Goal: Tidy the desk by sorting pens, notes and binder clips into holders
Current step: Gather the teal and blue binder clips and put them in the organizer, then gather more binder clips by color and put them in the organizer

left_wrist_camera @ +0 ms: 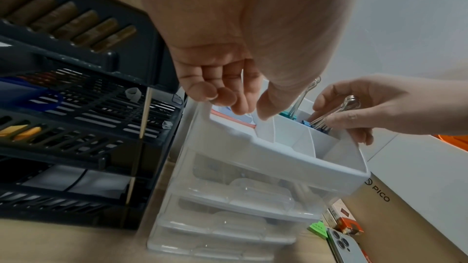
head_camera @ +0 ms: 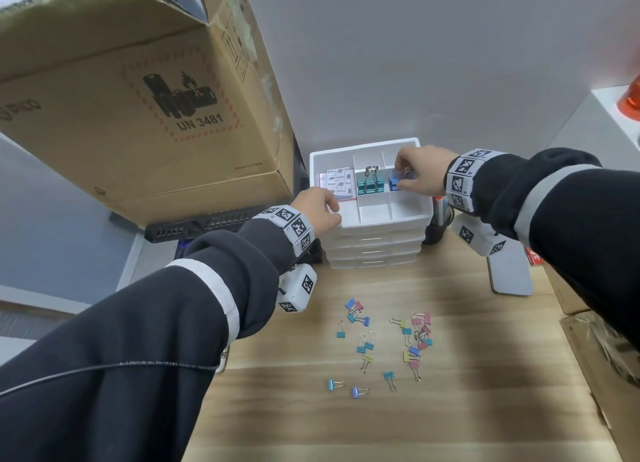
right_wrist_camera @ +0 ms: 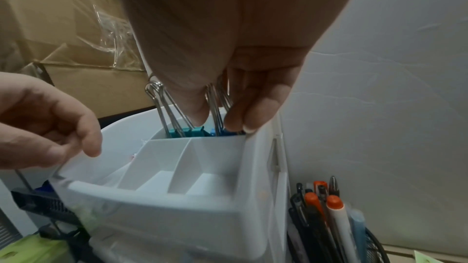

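A white organizer tray (head_camera: 381,220) (left_wrist_camera: 278,159) (right_wrist_camera: 164,207) sits on top of a stack of clear drawers (head_camera: 374,250). My right hand (head_camera: 401,175) (left_wrist_camera: 329,115) (right_wrist_camera: 217,119) pinches the wire handles of a blue binder clip (head_camera: 393,183) (left_wrist_camera: 306,123) (right_wrist_camera: 215,132) in the rear right compartment. Teal binder clips (head_camera: 370,186) (right_wrist_camera: 187,132) stand in the middle rear compartment. A pad of notes (head_camera: 337,181) lies in the left one. My left hand (head_camera: 332,212) (left_wrist_camera: 243,105) (right_wrist_camera: 83,143) holds the tray's front left rim. Several small coloured binder clips (head_camera: 381,343) lie scattered on the wooden desk.
A large cardboard box (head_camera: 138,97) looms at the left rear. A black tiered paper rack (left_wrist_camera: 76,107) stands left of the drawers. A mesh pen cup (head_camera: 440,219) (right_wrist_camera: 329,217) holds several pens to their right. A phone (head_camera: 509,267) (left_wrist_camera: 341,245) lies nearby.
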A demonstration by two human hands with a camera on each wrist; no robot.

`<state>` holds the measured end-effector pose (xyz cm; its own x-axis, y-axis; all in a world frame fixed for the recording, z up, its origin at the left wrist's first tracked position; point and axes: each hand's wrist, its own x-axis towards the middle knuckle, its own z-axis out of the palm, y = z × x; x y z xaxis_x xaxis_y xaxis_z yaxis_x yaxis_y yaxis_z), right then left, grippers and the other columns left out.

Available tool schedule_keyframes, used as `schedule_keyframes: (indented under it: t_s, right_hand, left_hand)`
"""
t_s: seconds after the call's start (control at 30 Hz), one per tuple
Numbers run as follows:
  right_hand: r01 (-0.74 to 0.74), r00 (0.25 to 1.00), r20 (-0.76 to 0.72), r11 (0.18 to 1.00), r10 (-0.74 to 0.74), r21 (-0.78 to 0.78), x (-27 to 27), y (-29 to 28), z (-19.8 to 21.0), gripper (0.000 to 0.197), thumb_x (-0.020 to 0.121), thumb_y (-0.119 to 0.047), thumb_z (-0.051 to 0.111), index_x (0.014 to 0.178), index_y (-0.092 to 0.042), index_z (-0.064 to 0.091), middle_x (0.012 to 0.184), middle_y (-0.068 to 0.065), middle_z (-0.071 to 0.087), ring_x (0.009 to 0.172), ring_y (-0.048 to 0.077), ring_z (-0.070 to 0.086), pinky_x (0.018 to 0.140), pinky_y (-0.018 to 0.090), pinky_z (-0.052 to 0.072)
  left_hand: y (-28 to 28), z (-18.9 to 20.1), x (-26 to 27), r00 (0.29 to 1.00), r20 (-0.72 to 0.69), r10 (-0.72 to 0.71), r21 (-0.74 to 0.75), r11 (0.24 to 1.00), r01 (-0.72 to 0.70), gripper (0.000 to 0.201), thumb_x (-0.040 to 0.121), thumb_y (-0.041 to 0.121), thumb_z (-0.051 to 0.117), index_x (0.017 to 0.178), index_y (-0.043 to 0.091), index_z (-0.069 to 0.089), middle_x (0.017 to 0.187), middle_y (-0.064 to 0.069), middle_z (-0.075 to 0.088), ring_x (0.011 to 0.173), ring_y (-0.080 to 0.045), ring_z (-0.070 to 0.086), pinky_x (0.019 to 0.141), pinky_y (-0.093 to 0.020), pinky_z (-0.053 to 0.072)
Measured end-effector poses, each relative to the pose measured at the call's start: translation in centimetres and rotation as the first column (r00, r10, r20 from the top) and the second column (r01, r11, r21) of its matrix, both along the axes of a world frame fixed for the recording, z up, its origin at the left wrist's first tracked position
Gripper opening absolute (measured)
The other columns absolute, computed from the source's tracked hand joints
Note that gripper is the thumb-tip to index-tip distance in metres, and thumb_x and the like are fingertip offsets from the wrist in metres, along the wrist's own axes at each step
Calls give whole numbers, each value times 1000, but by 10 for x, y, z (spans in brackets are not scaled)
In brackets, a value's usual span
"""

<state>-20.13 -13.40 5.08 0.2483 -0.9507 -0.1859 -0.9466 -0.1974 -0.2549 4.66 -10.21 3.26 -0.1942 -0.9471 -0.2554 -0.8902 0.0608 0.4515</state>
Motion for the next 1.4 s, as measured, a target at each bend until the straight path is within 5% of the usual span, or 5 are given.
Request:
schedule_keyframes:
  t_s: [0.23, 0.53, 0.9, 1.1, 1.4]
  right_hand:
    - [65, 990, 133, 994, -52, -91, -3, 31, -1, 52, 84, -33, 64, 131, -18, 46, 125, 2, 58, 103, 28, 61, 89, 39, 51]
    - [29, 972, 228, 945, 49, -327, 13, 90, -31, 27, 90, -21, 53, 117, -16, 52, 114, 2, 58, 69, 23, 52, 74, 33, 43]
    - [-61, 986, 149, 990, 79, -126, 16, 144, -105, 18, 86, -22, 57, 103, -15, 57, 73, -8, 60, 72, 26, 60, 65, 31, 44]
    - [7, 997, -80, 933, 23, 361, 6, 167, -177, 17, 84, -25, 61, 99, -21, 54, 93, -3, 63, 86, 24, 61, 75, 33, 51]
    - [55, 998, 0, 897, -61, 438, 1, 193, -230, 22, 77, -16, 78, 88, -22, 60, 93, -2, 61, 84, 20, 61, 78, 31, 51]
  left_hand:
    - [22, -4, 3, 1000, 7, 13, 2, 1000, -13, 13, 89, 17, 62, 97, 12, 72, 94, 0, 62, 89, -20, 63, 83, -33, 57]
    - [65, -44, 20, 999, 37, -3, 104, 995, -1, 7, 87, 19, 63, 83, 16, 67, 85, 3, 63, 81, -19, 64, 67, -27, 48]
    - [118, -92, 33, 979, 194, -55, 394, 919, -26, 5, 90, 18, 64, 87, 14, 63, 67, 1, 55, 57, -14, 52, 53, -23, 43]
    - [157, -141, 40, 938, 309, -154, 605, 793, -69, 19, 74, 23, 68, 88, 12, 72, 75, -8, 74, 66, -27, 70, 72, -40, 63]
    - [197, -192, 35, 898, 302, -319, 588, 804, 88, 28, 69, 27, 80, 88, 19, 60, 89, 1, 66, 75, -19, 64, 57, -28, 50]
